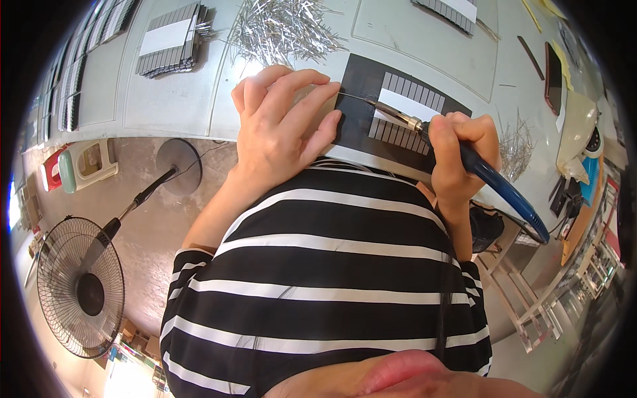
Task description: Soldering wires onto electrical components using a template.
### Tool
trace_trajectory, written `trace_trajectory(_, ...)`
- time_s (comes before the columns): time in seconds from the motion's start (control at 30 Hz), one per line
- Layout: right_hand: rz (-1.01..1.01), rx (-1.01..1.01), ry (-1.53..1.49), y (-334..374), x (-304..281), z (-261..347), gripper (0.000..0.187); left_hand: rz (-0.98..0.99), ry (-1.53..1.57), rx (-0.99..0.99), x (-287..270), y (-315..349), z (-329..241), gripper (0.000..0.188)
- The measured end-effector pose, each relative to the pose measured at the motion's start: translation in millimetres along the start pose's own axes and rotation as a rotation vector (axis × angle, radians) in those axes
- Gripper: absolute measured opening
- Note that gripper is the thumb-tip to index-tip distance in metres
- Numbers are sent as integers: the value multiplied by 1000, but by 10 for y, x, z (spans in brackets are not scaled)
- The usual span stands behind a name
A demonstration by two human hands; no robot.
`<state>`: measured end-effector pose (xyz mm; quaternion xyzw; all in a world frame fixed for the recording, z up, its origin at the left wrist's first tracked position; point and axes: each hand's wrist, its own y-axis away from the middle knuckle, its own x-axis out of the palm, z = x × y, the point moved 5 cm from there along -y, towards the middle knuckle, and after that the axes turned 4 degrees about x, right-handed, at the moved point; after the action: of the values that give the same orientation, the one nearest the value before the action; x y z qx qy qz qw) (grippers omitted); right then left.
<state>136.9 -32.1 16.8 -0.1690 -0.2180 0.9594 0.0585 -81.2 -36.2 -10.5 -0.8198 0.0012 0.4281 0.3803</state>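
Note:
My right hand is closed round the blue handle of a soldering iron. Its metal tip points left, over a small panel with dark grey strips and a white band across it. The panel lies on a black mat on the table. My left hand is at the mat's left edge, fingers bent, holding one end of a thin metal strip at the fingertips. That strip runs toward the iron's tip; whether they touch is too small to tell.
Loose silvery strips are heaped beyond my left hand, with more strips right of my right hand. Stacked panels stand at the back left. A phone-like dark slab lies at right. A fan and stool are at left.

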Motion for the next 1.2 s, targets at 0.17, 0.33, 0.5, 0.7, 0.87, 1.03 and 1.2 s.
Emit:
trace_trajectory(0.17, 91, -25, 46, -50, 47, 124, 30, 0, 4, -3, -1, 19, 20, 31)
trace_trajectory(0.33, 42, -28, -54, -31, 18, -17, 29, -10, 7, 0, -7, 8, 22, 31)
trace_trajectory(0.5, -68, 76, -327, 38, -17, -47, 28, -5, 6, -5, -9, 12, 20, 32)
trace_trajectory(0.7, -110, 74, -254, 72, -64, -48, 26, 15, 17, -26, -14, 15, 43, 32)
trace_trajectory(0.87, -138, 25, -288, 80, -74, -41, 28, 14, 14, -20, -16, -5, 25, 33)
trace_trajectory(1.03, -445, 25, -73, 164, -513, -146, 20, 69, 45, -18, -73, -28, 3, 34)
trace_trajectory(1.2, -500, 90, -73, 492, -827, -389, 31, 194, 126, 9, -43, -233, -105, 42)
